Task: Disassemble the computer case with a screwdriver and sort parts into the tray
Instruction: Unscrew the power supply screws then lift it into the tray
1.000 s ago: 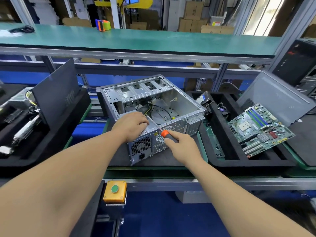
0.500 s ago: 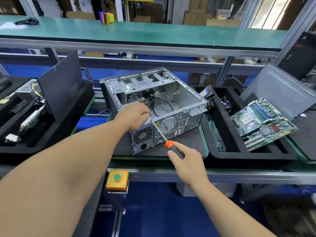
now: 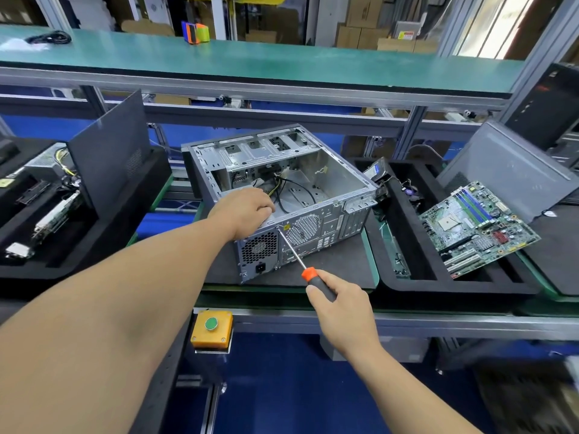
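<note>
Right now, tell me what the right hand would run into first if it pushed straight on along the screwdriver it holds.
The right hand would drive the orange-collared screwdriver into the grey metal computer case; its tip seems already at the rear panel, though contact depth is unclear.

You have almost no readable text in front of you. On the rear panel of the computer case, just beside the screwdriver tip, sits a small yellow sticker; its marking is too small to make out. Far back, on a grey box among the cartons, you see a label with a red band, its characters blurred beyond reading. The motherboard in the tray to your right carries printing too fine to read. The green button on the yellow box under the bench edge bears no legible marking.
</note>
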